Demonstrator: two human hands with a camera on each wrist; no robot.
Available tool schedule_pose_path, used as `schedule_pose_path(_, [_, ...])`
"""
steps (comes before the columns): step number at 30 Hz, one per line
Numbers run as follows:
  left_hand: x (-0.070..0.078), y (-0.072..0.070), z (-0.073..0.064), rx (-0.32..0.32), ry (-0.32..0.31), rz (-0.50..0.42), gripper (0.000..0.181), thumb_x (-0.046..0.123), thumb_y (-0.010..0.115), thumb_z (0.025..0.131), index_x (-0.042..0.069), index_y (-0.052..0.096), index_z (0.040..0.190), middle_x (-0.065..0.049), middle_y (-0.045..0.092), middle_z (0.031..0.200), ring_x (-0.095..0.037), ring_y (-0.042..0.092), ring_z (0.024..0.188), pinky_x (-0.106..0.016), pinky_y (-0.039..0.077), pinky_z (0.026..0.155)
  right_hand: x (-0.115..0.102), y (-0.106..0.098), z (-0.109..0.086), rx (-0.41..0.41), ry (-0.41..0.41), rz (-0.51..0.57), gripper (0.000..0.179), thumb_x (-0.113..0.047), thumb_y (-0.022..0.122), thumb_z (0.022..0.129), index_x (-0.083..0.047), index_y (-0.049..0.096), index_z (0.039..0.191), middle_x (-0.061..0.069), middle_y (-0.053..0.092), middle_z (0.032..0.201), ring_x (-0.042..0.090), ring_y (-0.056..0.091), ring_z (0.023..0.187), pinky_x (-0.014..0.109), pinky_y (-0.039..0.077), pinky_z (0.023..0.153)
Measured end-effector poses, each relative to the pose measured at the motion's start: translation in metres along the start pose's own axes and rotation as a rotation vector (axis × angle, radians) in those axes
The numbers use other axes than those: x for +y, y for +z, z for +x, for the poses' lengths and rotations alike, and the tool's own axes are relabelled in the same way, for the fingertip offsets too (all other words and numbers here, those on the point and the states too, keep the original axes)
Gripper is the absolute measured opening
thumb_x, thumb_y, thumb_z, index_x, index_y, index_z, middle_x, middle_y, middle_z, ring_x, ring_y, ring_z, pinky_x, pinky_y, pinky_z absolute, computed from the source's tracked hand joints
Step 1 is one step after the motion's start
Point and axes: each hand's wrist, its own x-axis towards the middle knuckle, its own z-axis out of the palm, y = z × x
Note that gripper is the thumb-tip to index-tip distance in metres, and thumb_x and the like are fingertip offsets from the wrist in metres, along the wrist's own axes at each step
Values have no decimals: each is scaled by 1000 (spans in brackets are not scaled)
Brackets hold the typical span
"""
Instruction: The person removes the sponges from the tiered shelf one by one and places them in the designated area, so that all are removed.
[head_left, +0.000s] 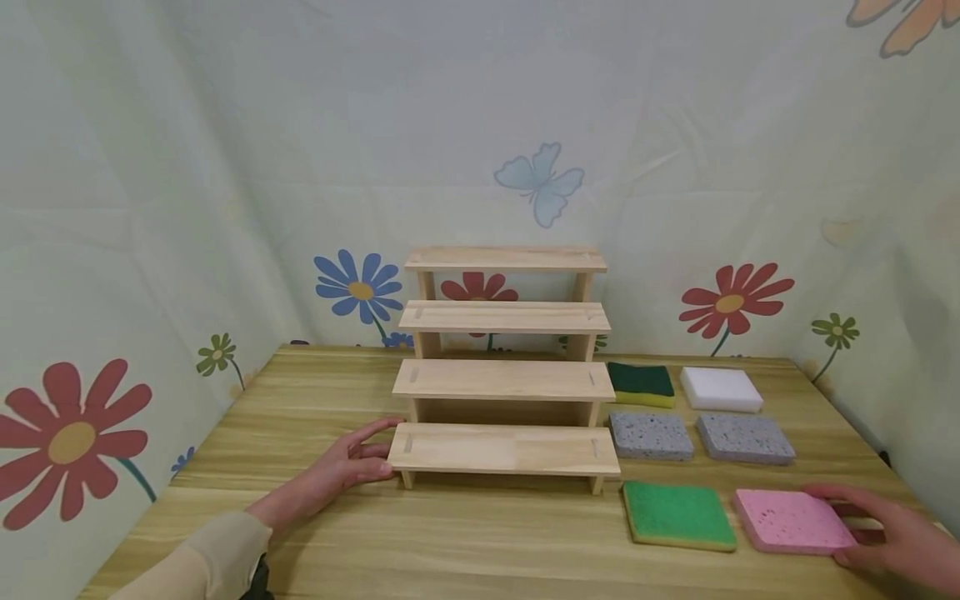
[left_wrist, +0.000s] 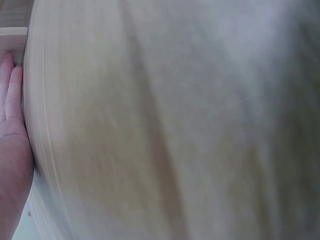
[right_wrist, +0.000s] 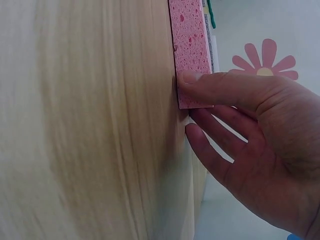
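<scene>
In the head view, a stepped wooden stand [head_left: 502, 379] with several tiers stands mid-table. My left hand [head_left: 341, 468] touches the left end of its lowest tier, thumb at the front corner and index finger near the back corner. The left wrist view shows the fingers [left_wrist: 15, 95] of that hand lying straight against the pale wood. At the front right, my right hand [head_left: 892, 537] pinches the right end of a pink sponge [head_left: 791, 521] that lies flat on the table. The right wrist view has the thumb on the pink sponge's [right_wrist: 191, 45] front side, other fingers behind.
Left of the pink sponge lies a green scouring sponge [head_left: 678, 517]. Behind them are two grey speckled sponges [head_left: 651, 435], a dark green and yellow sponge [head_left: 641, 383] and a white sponge [head_left: 722, 389]. A flowered cloth [head_left: 645, 225] hangs behind the wooden table [head_left: 480, 542].
</scene>
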Motion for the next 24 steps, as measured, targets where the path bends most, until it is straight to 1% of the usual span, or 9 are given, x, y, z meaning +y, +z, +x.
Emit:
schedule_pose_path(5, [-1, 0, 0, -1, -3, 2, 75, 13, 62, 96, 13, 19, 159, -33, 36, 153, -16, 60, 124, -31, 55, 98, -2, 1, -1, 0, 14, -4, 81, -17, 82, 76, 12, 41, 140, 39, 48, 134, 45, 58, 110, 51, 57, 84])
schedule_pose_path(10, [-2, -1, 1, -3, 1, 3, 75, 13, 62, 96, 14, 20, 158, -32, 35, 153, -17, 59, 124, -31, 54, 98, 1, 1, 0, -10, 14, 33, 88, -19, 83, 75, 12, 36, 143, 40, 44, 137, 47, 57, 113, 51, 56, 86])
schedule_pose_path(13, [-2, -1, 1, -3, 2, 9, 74, 14, 61, 97, 15, 21, 158, -32, 35, 154, -17, 59, 125, -31, 54, 98, 5, 1, 1, -16, -5, 48, 95, -23, 83, 75, 13, 30, 146, 42, 40, 140, 48, 55, 115, 51, 56, 87])
schedule_pose_path(14, [-2, -1, 1, -4, 2, 10, 73, 14, 61, 97, 15, 21, 158, -32, 35, 154, -18, 58, 126, -31, 54, 99, 7, 1, 1, -15, -1, 57, 98, -25, 84, 75, 13, 28, 146, 42, 38, 141, 48, 54, 116, 50, 56, 87])
schedule_pose_path(17, [-3, -1, 2, -6, 7, 13, 73, 14, 60, 97, 16, 21, 158, -32, 35, 154, -19, 58, 127, -31, 54, 99, 9, 1, 1, -17, -11, 63, 103, -29, 83, 77, 14, 21, 148, 44, 32, 143, 50, 53, 116, 51, 56, 86])
schedule_pose_path(20, [-3, -1, 1, -7, 7, 17, 73, 14, 60, 98, 16, 20, 159, -32, 34, 154, -20, 57, 128, -31, 53, 100, 10, 1, 1, -18, 14, 78, 108, -35, 83, 77, 13, 17, 149, 45, 28, 145, 51, 52, 117, 51, 55, 86])
schedule_pose_path(24, [-4, 0, 0, -3, 0, 21, 74, 15, 60, 98, 16, 19, 159, -33, 32, 155, -24, 56, 130, -31, 53, 100, 9, 2, 1, -26, 22, 86, 111, -41, 81, 79, 12, 14, 150, 45, 28, 144, 52, 51, 118, 51, 54, 87])
